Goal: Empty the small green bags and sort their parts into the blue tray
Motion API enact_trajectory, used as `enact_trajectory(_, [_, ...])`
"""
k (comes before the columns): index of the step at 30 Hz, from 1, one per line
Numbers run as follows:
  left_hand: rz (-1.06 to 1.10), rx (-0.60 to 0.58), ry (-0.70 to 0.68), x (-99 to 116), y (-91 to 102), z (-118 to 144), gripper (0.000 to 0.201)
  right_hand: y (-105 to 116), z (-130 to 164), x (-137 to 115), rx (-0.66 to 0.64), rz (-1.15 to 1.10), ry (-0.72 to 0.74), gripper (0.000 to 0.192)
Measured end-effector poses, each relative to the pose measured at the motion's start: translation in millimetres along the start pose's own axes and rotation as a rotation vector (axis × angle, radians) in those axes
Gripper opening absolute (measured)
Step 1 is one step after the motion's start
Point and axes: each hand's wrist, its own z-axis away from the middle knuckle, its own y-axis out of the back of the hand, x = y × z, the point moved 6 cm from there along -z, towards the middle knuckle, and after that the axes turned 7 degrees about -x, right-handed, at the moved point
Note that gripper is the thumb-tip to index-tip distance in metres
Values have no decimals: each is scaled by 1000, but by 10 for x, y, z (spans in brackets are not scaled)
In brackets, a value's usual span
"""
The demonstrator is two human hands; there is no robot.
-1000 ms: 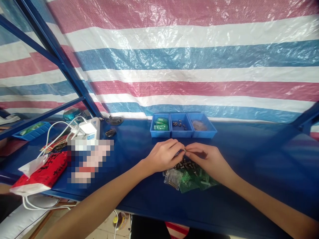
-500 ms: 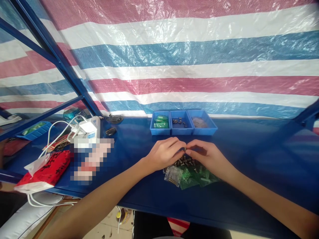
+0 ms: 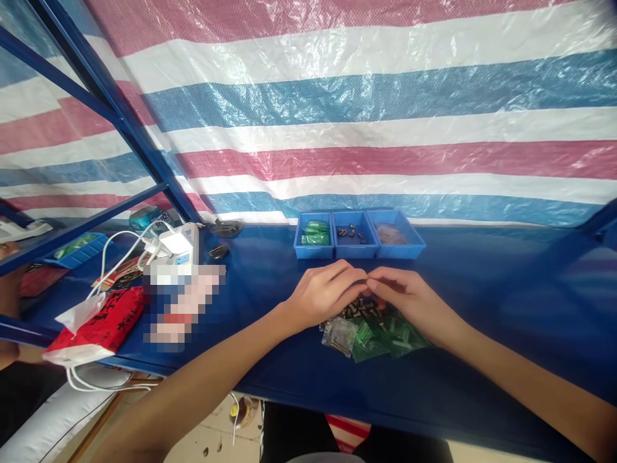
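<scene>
My left hand [image 3: 328,292] and my right hand [image 3: 405,296] meet at the fingertips above the bench. Both are closed in a pinch, and the fingers hide whatever sits between them. Below them lies a heap of small metal parts [image 3: 359,310], partly covered by the hands. In front of the heap are a clear plastic bag [image 3: 339,335] and green plastic packets [image 3: 371,343]. Behind my hands stands a row of blue bins: the left bin [image 3: 313,251] holds green packets [image 3: 315,233], the middle one a few metal pieces [image 3: 348,231], the right one clear bags [image 3: 390,233].
To the left on the blue bench [image 3: 506,308] are a white power strip [image 3: 183,247] with cables, a red tissue pack [image 3: 101,325] and a black object [image 3: 218,252]. A blue frame post [image 3: 139,154] rises there. Another person's arm [image 3: 9,283] shows at the left edge.
The view has shifted slightly. A small metal glint at my fingertips is no longer visible; my right fingers have closed in against the left ones.
</scene>
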Motion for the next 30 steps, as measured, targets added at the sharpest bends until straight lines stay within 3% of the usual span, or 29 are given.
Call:
enact_trajectory(7, [25,21,17,-78,-3,7,24,37,-17,18,47,105,12,35])
enact_trajectory(14, [47,-43,-7,-56,-43,-9,26,32,13,49,30,152,49,30])
enact_trajectory(20, [84,50,-15,-74,-20,0,23,36,7,84,37,214,82,28])
enact_trajectory(26, [159,58,26,-101,-22,4,24,40,21,50,123,418,174,21])
enact_trajectory(30, [247,44,83,-70,-11,-26,24,7,76,-48,210,655,354,16])
